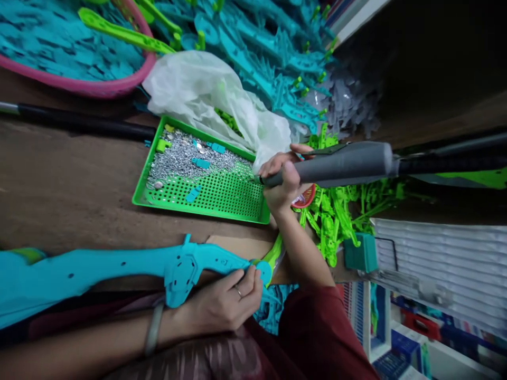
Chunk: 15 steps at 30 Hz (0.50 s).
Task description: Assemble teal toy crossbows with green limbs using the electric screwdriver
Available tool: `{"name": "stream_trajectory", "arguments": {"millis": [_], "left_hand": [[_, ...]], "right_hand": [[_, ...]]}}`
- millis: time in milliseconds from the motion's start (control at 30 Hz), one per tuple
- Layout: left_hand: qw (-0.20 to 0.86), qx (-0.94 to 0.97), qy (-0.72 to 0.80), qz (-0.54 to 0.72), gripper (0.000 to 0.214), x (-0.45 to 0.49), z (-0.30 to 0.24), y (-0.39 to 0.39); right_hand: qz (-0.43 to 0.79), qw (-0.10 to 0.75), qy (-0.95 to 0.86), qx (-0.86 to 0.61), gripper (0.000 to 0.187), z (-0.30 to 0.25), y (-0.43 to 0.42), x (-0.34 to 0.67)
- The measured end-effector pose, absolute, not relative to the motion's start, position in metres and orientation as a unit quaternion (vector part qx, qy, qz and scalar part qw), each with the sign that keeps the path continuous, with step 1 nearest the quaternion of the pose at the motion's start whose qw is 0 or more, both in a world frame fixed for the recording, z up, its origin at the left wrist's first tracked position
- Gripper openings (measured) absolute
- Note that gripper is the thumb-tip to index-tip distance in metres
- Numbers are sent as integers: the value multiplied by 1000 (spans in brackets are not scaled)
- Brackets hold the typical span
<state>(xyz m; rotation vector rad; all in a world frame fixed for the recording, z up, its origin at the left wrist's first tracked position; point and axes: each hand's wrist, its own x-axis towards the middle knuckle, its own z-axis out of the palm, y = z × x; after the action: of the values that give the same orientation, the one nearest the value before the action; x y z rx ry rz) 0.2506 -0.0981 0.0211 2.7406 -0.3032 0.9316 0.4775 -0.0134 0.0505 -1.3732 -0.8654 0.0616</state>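
A long blue plastic toy part (130, 264) stretches across the table's near edge. My left hand (233, 301) has its fingers closed on the right end of it, by a round disc (263, 272) with a lime-green piece beside it. My right hand (283, 177) is wrapped round a grey electric screwdriver (340, 162), whose tip points left. That tip is over the right side of a green perforated tray (206, 214), and whether it touches anything I cannot tell. Heaped in the tray are small silver screws (174, 155), with several little blue pieces (200, 163) among them.
Behind the tray lies a white plastic bag (198, 79). A pink basket (146, 63) of blue pieces stands at back left, near piled blue parts (253, 47). Lime-green parts (332, 216) and a small red basket (304, 198) are on the right. A black rod (87, 120) lies left.
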Motion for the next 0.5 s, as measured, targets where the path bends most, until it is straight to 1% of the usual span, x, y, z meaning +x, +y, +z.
{"name": "stream_trajectory", "arguments": {"millis": [133,300,400,500], "left_hand": [[117,934,-109,319,29,248,21,-97],[136,929,-125,321,25,254,19,-93],[136,921,-147,335,25,257,17,-91],[121,921,-132,346,29,255,17,-92]], "right_hand": [[55,641,-371,-669,49,49,-15,474],[62,673,-361,-643,47,43,-8,478],[59,702,-350,-617,39,53,-5,475],[57,744,-335,-575,26,83,-22,455]]}}
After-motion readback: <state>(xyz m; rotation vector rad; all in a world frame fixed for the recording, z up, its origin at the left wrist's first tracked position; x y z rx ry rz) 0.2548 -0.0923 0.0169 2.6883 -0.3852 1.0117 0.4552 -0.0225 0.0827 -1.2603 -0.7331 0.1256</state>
